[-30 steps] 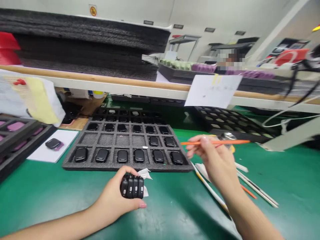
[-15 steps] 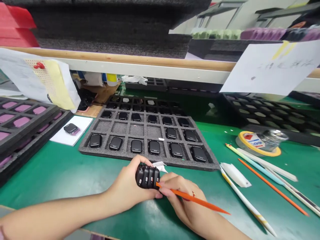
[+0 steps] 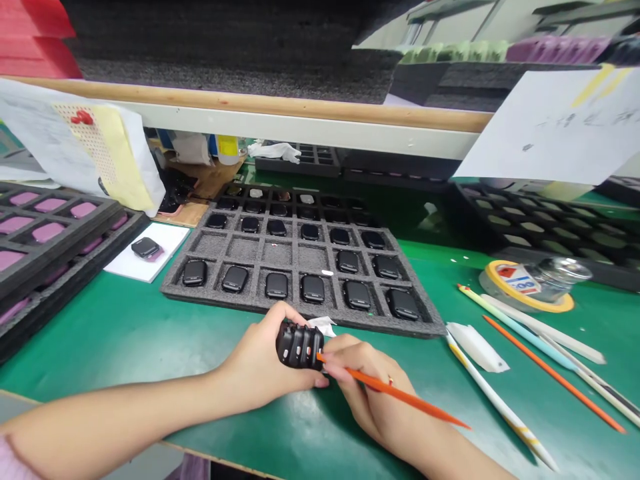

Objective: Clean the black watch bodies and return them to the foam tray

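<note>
Several black watch-like cases stand side by side in a row, gripped by my left hand between thumb and fingers. My right hand pinches a thin orange stick, whose tip touches the rightmost case near its small side slot. Just beyond the hands lies a grey foam tray holding more black cases, with four front-side compartments bare. A crumpled white scrap sits between the tray and my hands.
Sticks, a white packet and a tape roll with a glass jar lie at right. A single case rests on white paper at left, beside stacked trays. A shelf edge crosses above.
The view has shifted slightly, so the scene sits a little differently in the frame. Both hands keep their holds, and the orange stick's tip stays at the rightmost case.
</note>
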A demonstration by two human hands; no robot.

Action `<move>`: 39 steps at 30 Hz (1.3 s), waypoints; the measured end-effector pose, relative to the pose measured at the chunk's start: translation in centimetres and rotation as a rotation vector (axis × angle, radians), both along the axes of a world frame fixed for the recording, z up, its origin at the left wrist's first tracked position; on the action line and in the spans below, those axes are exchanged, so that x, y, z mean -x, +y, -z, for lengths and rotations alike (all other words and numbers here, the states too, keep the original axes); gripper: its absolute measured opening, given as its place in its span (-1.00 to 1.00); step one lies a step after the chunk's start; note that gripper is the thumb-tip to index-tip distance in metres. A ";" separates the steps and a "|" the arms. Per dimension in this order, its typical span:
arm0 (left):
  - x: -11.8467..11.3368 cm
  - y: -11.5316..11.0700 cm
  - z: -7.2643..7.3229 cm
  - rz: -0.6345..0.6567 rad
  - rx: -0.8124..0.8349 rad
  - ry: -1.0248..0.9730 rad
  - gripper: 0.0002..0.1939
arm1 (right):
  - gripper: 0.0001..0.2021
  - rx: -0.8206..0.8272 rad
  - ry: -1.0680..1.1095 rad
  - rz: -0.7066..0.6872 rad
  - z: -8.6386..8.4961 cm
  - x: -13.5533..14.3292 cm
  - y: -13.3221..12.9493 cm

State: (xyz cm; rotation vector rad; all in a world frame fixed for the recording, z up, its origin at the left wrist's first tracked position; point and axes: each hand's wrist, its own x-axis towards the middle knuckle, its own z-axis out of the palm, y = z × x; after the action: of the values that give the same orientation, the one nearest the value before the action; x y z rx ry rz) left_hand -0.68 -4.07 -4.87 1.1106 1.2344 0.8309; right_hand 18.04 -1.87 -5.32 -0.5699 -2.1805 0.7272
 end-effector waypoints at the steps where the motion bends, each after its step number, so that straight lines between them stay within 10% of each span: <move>1: 0.0 0.0 0.0 -0.003 0.000 0.000 -0.41 | -0.84 0.001 -0.004 -0.005 0.0 0.0 0.0; 25: 0.2 0.0 -0.4 0.002 0.000 0.027 -0.43 | -0.83 -0.065 -0.024 0.067 -1.4 -1.1 -0.4; 34: 2.4 0.8 -2.6 -0.135 -0.119 0.013 -0.44 | -0.61 -0.396 -0.745 0.357 -1.7 -10.1 1.5; 39: 2.5 0.8 -2.5 -0.144 -0.140 0.025 -0.43 | -0.76 -0.381 -0.600 0.400 -2.6 -5.2 1.4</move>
State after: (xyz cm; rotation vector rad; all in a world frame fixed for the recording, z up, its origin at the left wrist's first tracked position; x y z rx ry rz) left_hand -3.18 -3.31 -2.33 1.1563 1.3048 1.0284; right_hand 23.25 -0.52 -2.74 -1.0755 -2.5299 -0.0982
